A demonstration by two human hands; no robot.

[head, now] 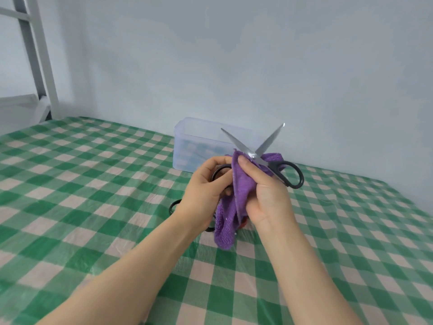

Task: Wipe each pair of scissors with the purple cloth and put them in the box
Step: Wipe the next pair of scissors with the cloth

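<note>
Scissors (254, 155), black-handled, blades spread in a V, held above the green-checked table (93, 184) just near of the clear box (194, 146): left hand (206, 191) gripping one handle loop, right hand (264, 195) pinching the purple cloth (230, 212) against a blade by the pivot; second pair (173, 206) lying beneath, mostly hidden.

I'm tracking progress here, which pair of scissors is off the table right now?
The open-bladed pair that the left hand holds up, purple cloth at its pivot. The other pair lies on the table, mostly hidden.
</note>
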